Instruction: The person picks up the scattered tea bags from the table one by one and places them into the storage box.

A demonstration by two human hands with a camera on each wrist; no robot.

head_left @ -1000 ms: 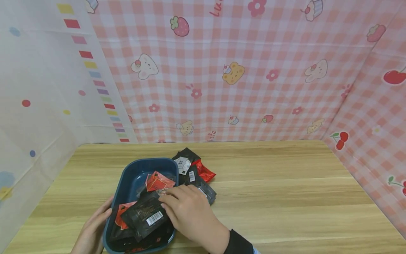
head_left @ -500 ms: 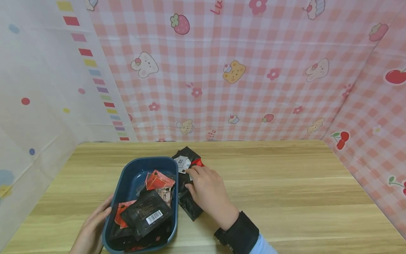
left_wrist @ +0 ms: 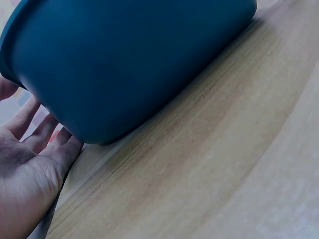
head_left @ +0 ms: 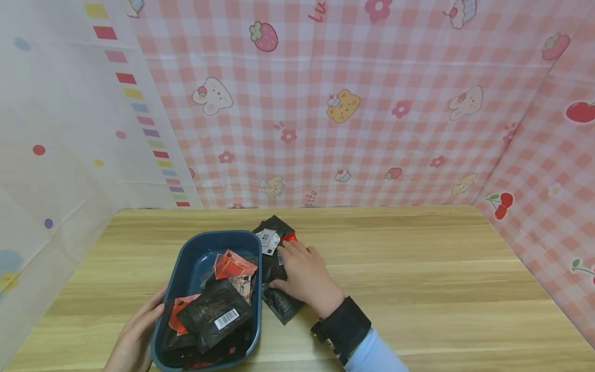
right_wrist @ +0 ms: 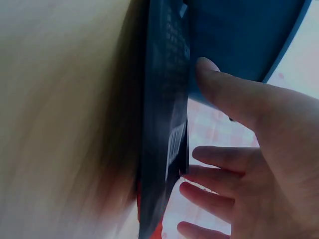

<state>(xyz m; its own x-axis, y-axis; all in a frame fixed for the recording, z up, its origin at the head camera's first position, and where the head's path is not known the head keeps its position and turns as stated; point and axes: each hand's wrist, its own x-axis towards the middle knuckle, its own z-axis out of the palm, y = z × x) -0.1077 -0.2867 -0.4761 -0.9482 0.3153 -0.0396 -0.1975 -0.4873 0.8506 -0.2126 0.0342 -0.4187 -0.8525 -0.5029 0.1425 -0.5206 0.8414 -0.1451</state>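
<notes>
A deep blue plastic bin point(head_left: 186, 258) stands at the left of the table, filled with black and red flat sachets. On top lies a black sachet point(head_left: 211, 305) with a white barcode label. My left hand point(head_left: 135, 330) rests against the bin's left side, thumb by the rim; the left wrist view shows its fingers extended along the outer wall. Right of the bin lies a small pile of black sachets point(head_left: 281, 305), with a silver-white sachet point(head_left: 268, 240) among them. My right hand point(head_left: 307, 276) hovers low over this pile, its fingers point(right_wrist: 214, 199) apart and loosely extended beside a barcoded sachet point(right_wrist: 164, 109).
Inside the bin, red-orange sachets point(head_left: 234, 264) lie near the right wall. A red wrapper point(head_left: 289, 237) peeks out behind my right hand. The wooden table point(head_left: 418, 289) meets a pink checked cloth point(head_left: 302, 155) at the back and patterned cloth at both sides.
My right hand has left the bin and moved right, over the pile beside it. A patterned brownish sachet it was covering now shows in the bin. My left hand has stayed put.
</notes>
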